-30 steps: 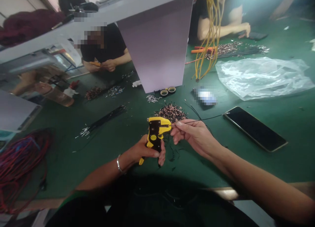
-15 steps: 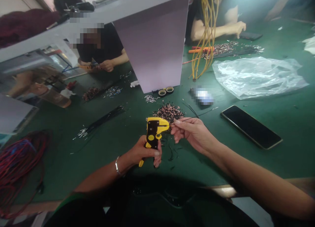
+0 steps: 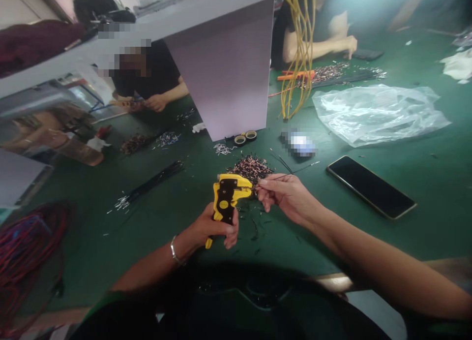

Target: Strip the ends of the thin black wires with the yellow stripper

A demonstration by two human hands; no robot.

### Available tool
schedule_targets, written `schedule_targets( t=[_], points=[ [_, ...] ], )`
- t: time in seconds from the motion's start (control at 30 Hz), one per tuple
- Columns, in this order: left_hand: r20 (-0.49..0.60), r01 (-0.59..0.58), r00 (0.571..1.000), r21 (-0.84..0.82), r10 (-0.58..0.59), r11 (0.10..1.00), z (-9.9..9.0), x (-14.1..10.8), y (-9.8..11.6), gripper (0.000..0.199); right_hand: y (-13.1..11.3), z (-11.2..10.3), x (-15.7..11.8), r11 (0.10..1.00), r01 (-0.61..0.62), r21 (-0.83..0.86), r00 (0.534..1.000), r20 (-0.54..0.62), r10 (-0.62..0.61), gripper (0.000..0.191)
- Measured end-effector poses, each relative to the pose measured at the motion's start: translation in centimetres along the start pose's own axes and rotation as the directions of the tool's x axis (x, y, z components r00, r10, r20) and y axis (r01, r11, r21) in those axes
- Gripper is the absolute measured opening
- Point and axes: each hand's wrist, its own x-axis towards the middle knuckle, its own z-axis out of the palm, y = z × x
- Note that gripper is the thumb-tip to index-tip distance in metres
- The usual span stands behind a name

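Observation:
My left hand point(image 3: 217, 227) is wrapped round the handle of a yellow and black wire stripper point(image 3: 225, 200), whose jaws point right. Just beyond the jaw tips, my right hand point(image 3: 282, 190) pinches a thin black wire point(image 3: 300, 170) that runs up and to the right. Whether the wire's near end touches the jaws cannot be made out. Behind the tool lies a heap of short black pieces with copper-coloured ends point(image 3: 252, 168). Small black scraps point(image 3: 255, 227) are scattered below it on the green table point(image 3: 147, 246).
A phone point(image 3: 370, 186) and a clear plastic bag point(image 3: 379, 113) lie at the right. Yellow wires point(image 3: 298, 49) hang beside an upright panel point(image 3: 228, 74). Bundled black wires point(image 3: 151, 185) and red cable coils point(image 3: 29, 251) are at the left. Other people's hands point(image 3: 157, 102) work across the table.
The stripper's jaws and handle have shifted: the lower jaw sits differently and the yellow lever behind shows more. The whole view has moved slightly. Both hands keep their holds.

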Motion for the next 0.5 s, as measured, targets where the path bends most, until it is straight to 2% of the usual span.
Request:
schedule_targets(
  t=[0.1, 0.33, 0.5],
  points=[
    [0.005, -0.011, 1.000, -0.013, 0.011, 1.000, -0.1, 0.0, 0.3, 0.023, 0.0, -0.2, 0.1, 1.000, 0.028, -0.009, 0.999, -0.017, -0.028, 0.019],
    [-0.101, -0.127, 0.987, -0.022, 0.125, 0.992, -0.2, 0.6, 1.2, 0.021, -0.1, -0.3, 0.1, 0.986, 0.122, -0.111, 0.988, -0.080, -0.131, 0.021],
    [-0.185, -0.175, 0.967, 0.029, 0.177, 0.984, -0.8, 1.0, 1.4, 0.022, 0.2, -0.1, -0.3, 0.961, 0.150, -0.232, 0.987, -0.023, -0.159, 0.025]
  ],
)
